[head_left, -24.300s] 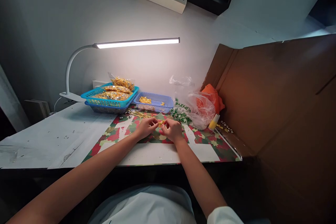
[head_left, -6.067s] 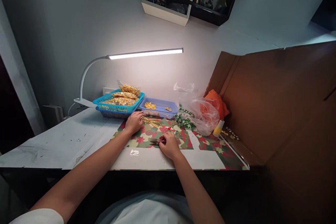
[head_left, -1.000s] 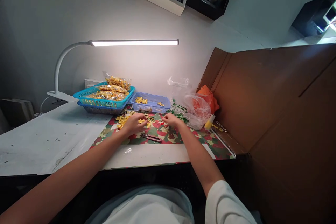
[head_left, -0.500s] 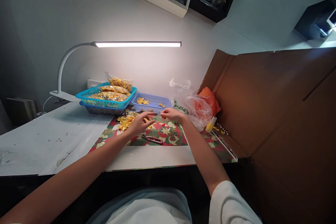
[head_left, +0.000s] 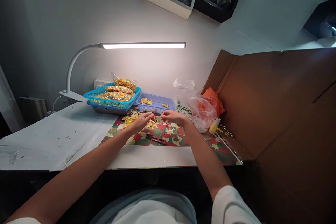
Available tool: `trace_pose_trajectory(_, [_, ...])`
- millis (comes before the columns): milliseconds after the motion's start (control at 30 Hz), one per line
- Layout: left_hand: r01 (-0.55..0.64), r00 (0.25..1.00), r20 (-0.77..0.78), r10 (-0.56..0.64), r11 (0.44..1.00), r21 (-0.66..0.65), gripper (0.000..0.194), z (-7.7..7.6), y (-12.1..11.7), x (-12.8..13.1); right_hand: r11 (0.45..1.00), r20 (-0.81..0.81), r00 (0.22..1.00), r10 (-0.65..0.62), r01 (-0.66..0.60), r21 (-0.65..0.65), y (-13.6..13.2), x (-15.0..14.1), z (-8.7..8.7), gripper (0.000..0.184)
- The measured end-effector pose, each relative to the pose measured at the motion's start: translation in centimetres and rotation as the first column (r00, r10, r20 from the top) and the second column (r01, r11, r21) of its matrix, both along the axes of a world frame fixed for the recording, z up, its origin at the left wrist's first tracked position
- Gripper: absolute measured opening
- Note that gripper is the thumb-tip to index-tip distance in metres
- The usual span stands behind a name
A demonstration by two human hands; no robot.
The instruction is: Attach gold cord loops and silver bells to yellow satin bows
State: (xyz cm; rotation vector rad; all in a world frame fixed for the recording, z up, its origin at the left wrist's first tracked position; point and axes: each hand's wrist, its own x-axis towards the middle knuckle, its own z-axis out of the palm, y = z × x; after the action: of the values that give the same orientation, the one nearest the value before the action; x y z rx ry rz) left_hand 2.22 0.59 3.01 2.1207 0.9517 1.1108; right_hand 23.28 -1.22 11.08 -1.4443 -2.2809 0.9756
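Observation:
My left hand [head_left: 143, 121] is above the patterned mat [head_left: 178, 139], its fingers drawn together in a pinch. Facing it, my right hand [head_left: 173, 116] also pinches, with its fingertips a short way from the left ones. Whatever lies between the fingers is too small to make out. Beside and partly behind my left hand is a pile of yellow ribbon-like pieces [head_left: 127, 121]. Below both hands, a dark red tool with a slim handle [head_left: 156, 139] lies on the mat. A small red spot shows on the mat under my right hand.
A turquoise basket [head_left: 90, 98] of bagged yellow pieces sits stacked at the back left. Next to it stands a lavender basket [head_left: 168, 104] with a few yellow pieces. Plastic bags [head_left: 202, 110], a yellow-labelled tube [head_left: 214, 126] and a large cardboard box [head_left: 283, 105] are on the right. A lamp [head_left: 144, 45] hangs over the table.
My left hand's fingers have closed from a spread pose to a pinch, nearer the right fingertips. My right hand stays pinched. The whole view has shifted slightly.

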Motion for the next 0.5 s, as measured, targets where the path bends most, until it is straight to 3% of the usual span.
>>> trace_pose_trajectory(267, [-0.17, 0.985, -0.032, 0.17, 0.985, 0.007, 0.025, -0.4, 1.3, -1.7, 0.994, 0.033, 0.994, -0.107, 0.107, -0.004, 0.6, 2.3, -0.2, 0.028])
trace_pose_trajectory(500, [-0.359, 0.912, -0.14, 0.385, 0.916, 0.179, 0.022, -1.0, 2.0, -3.1, 0.986, 0.037, 0.986, -0.164, 0.163, 0.027, 0.4, 4.5, 1.1, 0.031])
